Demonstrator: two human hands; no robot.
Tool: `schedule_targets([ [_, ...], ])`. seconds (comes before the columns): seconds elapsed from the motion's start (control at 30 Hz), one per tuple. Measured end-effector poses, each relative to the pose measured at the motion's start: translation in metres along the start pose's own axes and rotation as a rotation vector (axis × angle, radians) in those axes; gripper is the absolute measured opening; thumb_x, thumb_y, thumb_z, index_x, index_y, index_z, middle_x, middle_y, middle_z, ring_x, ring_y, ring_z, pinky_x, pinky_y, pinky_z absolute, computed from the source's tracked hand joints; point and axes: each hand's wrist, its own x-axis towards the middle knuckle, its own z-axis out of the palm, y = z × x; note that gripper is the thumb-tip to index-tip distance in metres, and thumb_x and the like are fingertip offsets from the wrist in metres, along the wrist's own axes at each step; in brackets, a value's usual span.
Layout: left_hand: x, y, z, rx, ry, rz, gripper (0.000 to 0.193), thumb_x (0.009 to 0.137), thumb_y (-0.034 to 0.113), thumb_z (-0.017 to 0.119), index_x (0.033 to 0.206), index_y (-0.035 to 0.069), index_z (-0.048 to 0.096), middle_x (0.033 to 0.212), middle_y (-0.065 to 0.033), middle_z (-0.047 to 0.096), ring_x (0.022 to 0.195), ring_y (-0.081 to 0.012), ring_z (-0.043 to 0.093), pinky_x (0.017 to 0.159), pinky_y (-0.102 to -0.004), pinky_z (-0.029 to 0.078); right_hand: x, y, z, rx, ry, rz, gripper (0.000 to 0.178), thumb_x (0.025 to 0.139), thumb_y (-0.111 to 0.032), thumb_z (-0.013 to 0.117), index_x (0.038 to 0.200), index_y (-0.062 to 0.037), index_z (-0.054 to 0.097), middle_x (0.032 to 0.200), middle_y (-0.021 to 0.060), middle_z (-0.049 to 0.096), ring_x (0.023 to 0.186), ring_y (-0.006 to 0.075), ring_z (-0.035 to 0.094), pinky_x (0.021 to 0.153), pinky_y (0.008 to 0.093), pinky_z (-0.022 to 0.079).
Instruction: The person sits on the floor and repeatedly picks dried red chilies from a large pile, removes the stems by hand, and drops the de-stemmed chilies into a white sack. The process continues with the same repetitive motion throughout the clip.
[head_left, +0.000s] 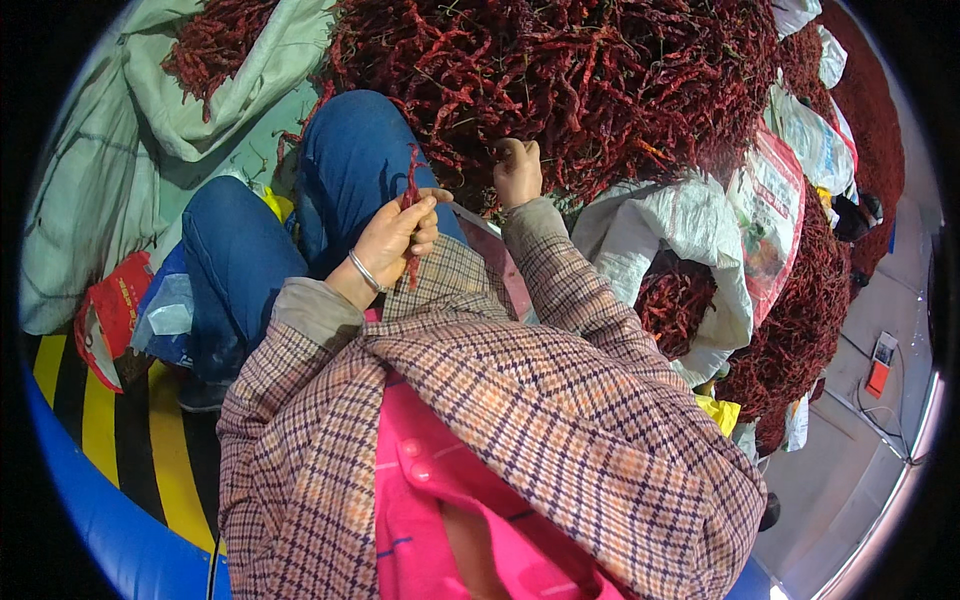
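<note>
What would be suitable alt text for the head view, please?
A person's left hand holds dried red chili, while the curled right hand is at the near edge of a large heap of dried chilies. To the right, a white sack contains more chilies.

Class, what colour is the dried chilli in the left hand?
The dried chilli in the left hand is dark red, seen best in the head view.

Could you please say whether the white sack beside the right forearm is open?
Open: the white sack gapes, showing dried red chilies inside.
</note>
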Motion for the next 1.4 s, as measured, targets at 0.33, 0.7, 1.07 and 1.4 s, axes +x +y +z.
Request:
schedule_targets([
  [0.33,0.0,-0.004,-0.009,-0.185,-0.068,-0.01,0.035,0.097,0.034,0.041,0.086,0.003,0.054,0.055,0.0067,0.032,0.042,-0.0022,0.026,0.038,-0.0179,0.02,-0.005,0.012,-0.012,-0.044,-0.098,-0.034,0.021,0.073,-0.009,0.069,0.092,-0.0063,0.061,0.089,0.0129,0.051,0.079,0.0311,0.054,0.069,0.0398,0.048],
  [0.7,0.004,-0.01,0.013,0.41,0.068,0.316,0.033,0.099,0.024,0.037,0.111,-0.001,0.053,0.055,0.0093,0.029,0.044,0.0018,0.025,0.039,-0.0164,0.021,-0.003,-0.043,-0.087,0.887,-0.087,0.219,0.011,0.084,-0.003,0.062,0.093,0.0004,0.058,0.087,0.0039,0.062,0.078,0.0102,0.057,0.07,0.0239,0.047],
  [1.07,0.005,-0.01,0.01,0.757,-0.02,0.275,0.026,0.089,0.025,0.056,0.084,-0.001,0.057,0.075,-0.0056,0.055,0.067,-0.0144,0.053,0.059,-0.029,0.042,-0.039,-0.084,-0.069,1.1,-0.401,0.384,0.007,0.082,-0.004,0.063,0.082,-0.0025,0.056,0.08,0.0043,0.06,0.069,0.0153,0.056,0.061,0.0291,0.045],
  [1.4,-0.009,0.002,-0.001,0.091,-0.025,-0.028,0.028,0.094,0.034,0.047,0.079,0.01,0.05,0.062,0.0063,0.039,0.051,-0.0042,0.029,0.046,-0.019,0.024,-0.033,-0.015,-0.064,0.479,-0.674,0.121,0.029,0.083,-0.016,0.063,0.107,-0.0005,0.055,0.101,0.0101,0.059,0.092,0.0163,0.058,0.081,0.0277,0.047],
])
